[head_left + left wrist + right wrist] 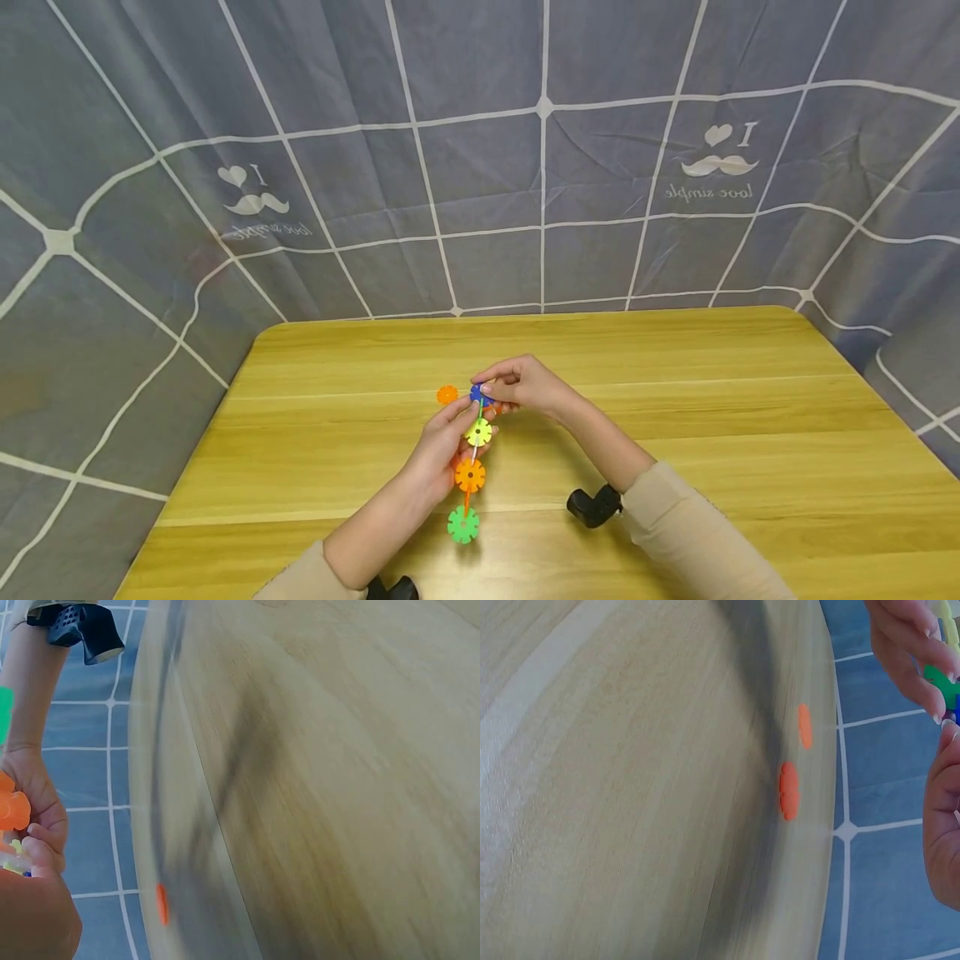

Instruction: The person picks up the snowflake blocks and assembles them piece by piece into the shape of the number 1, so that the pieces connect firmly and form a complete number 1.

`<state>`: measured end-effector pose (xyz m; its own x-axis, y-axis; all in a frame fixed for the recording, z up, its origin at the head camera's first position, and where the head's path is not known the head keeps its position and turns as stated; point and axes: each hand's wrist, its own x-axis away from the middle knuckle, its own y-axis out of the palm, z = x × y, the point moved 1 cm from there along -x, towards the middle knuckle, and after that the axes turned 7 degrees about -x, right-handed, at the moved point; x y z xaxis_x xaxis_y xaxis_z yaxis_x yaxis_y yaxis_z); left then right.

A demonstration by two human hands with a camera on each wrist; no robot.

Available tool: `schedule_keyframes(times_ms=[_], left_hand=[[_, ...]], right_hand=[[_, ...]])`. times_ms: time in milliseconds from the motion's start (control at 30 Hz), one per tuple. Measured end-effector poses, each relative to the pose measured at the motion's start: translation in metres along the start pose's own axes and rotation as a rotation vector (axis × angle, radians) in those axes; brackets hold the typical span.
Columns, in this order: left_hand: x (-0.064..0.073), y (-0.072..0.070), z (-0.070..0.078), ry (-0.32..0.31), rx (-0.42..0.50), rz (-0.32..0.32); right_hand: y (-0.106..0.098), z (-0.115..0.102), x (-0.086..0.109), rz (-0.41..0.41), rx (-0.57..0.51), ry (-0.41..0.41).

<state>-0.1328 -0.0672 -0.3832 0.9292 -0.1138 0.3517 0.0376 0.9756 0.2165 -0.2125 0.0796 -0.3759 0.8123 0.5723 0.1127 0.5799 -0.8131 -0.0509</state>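
Observation:
Colourful notched plastic discs are slotted together into a chain over the table. Its green disc [463, 525] hangs at the near end, followed by an orange disc [470, 475], a pale one seen edge-on, a yellow disc [478, 432] and a green one edge-on. At the far end, a blue disc [477, 392] is pinched between thumb and fingers of my right hand [528, 387]. My left hand [438, 446] grips the chain near the yellow disc, its thumb reaching up beside the blue one. In the left wrist view, fingers partly cover the chain.
One loose orange disc [447, 394] lies on the wooden table [337, 450], left of the hands. A second orange-red disc [789, 790] lies near it in the right wrist view. Behind the table hangs a grey curtain [487, 183] with white lines. Black devices [595, 507] sit at both wrists.

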Motion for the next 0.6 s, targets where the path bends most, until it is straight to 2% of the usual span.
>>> schedule_keyframes(times_ms=[233,600], left_hand=[[-0.0001,-0.0014,-0.0015,-0.014,-0.050,-0.044],[-0.0020,-0.0023,-0.0030,-0.014,-0.022,-0.059]], right_hand=[[-0.0005,0.0008,0.0026,-0.012,0.015,0.002],[0.0008,0.0038,0.0044,-0.038,0.018,-0.019]])
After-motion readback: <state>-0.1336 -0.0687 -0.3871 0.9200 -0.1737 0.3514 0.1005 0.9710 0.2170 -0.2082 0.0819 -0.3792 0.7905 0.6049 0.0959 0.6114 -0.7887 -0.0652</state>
